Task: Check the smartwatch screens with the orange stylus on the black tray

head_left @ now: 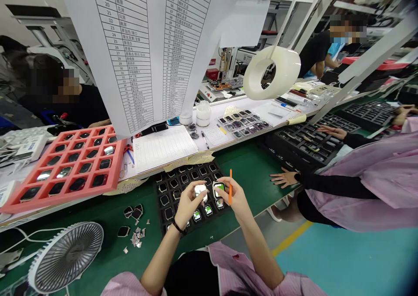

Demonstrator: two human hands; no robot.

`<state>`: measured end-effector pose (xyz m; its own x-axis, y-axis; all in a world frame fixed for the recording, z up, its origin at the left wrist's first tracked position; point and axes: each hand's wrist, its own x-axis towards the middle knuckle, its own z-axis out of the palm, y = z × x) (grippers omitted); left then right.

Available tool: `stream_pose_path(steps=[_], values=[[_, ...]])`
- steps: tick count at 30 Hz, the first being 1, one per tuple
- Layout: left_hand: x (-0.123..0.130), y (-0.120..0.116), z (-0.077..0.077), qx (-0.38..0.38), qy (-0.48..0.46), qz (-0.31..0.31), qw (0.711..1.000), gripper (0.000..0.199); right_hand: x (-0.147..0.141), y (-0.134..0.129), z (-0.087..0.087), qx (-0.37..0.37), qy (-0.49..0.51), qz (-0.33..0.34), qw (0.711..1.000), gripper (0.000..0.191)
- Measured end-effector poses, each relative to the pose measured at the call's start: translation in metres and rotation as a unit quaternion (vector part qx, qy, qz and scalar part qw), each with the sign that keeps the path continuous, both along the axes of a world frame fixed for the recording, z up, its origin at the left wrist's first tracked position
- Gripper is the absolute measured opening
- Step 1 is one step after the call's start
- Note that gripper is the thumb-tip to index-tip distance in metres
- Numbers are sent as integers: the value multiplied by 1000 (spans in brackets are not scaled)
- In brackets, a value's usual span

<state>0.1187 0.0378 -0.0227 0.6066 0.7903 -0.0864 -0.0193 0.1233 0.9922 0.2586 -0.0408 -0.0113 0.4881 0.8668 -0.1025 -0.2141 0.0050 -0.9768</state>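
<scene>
My left hand (185, 206) is closed on a watch case (200, 191) whose face shines white. Beside it, my right hand (238, 202) grips a second watch case (218, 189) with a green and white lit screen. An orange stick (230, 186), upright and slim, is also held between the fingers of that hand. Both hands are above a black tray (214, 221) with rows of square watch cases in its pockets. Several watches in the nearest row, such as one lit watch (208, 210), show green and white screens. My hands hide part of the tray.
Left of the tray lie loose watch cases (123, 231) and small silvery scraps (138, 237). A fan (67, 257) stands at front left. A red foam tray (116, 174) rests on the shelf. A tape roll (250, 80) hangs overhead. A co-worker's hand (283, 178) lies on the bench at right.
</scene>
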Motion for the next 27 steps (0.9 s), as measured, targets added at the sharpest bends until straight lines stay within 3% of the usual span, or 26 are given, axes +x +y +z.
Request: stream_pose_path(steps=[7, 14, 20, 27], values=[[0, 1, 2, -47, 0, 2, 999, 36, -2, 1, 0, -16, 1, -15, 1000, 29], [-3, 3, -1, -3, -8, -49, 999, 36, -2, 1, 1, -7, 3, 17, 1000, 28], [-6, 5, -6, -2, -15, -94, 995, 48, 3, 1, -8, 13, 0, 30, 999, 37], [-7, 7, -9, 4, 5, -70, 998, 48, 9, -3, -12, 24, -26, 54, 998, 42]])
